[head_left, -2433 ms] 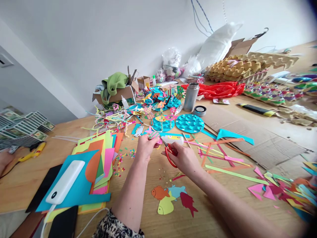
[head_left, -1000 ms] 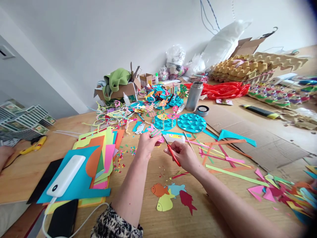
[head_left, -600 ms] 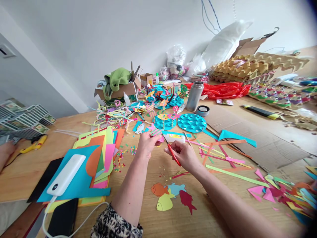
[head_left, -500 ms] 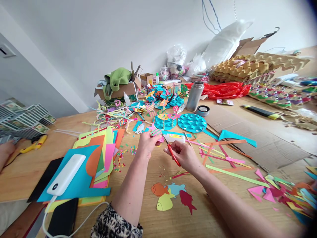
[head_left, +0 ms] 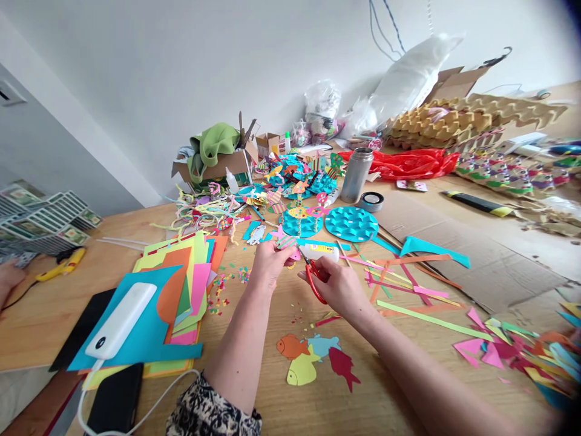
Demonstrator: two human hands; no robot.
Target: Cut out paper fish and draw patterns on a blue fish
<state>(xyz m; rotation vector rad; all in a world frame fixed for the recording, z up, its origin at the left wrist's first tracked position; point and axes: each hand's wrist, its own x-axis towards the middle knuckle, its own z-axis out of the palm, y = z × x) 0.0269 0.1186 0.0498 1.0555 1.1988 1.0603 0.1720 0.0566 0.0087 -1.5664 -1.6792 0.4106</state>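
Observation:
My left hand (head_left: 271,263) pinches a pink paper fish (head_left: 287,243) with green stripes over the middle of the table. In my right hand (head_left: 334,282) are red-handled scissors (head_left: 316,282), their blades pointing at the fish's lower edge. Nearer to me, an orange paper fish (head_left: 291,347), a light blue one (head_left: 325,346), a yellow one (head_left: 301,368) and a dark red one (head_left: 343,367) lie close together. A glue bottle (head_left: 320,251) rests just behind my hands. Small paper scraps are scattered below the scissors.
Coloured paper sheets (head_left: 200,284) with a white power bank (head_left: 120,321) lie at left. Blue round bases (head_left: 351,224), an open metal bottle (head_left: 357,175) and a red plastic bag (head_left: 408,165) stand farther back. Paper strips and offcuts (head_left: 494,351) spread right. Another person's hand (head_left: 9,275) shows far left.
The scissor handles have spread apart and turned slightly in my right hand. My left hand and the fish have stayed almost in place.

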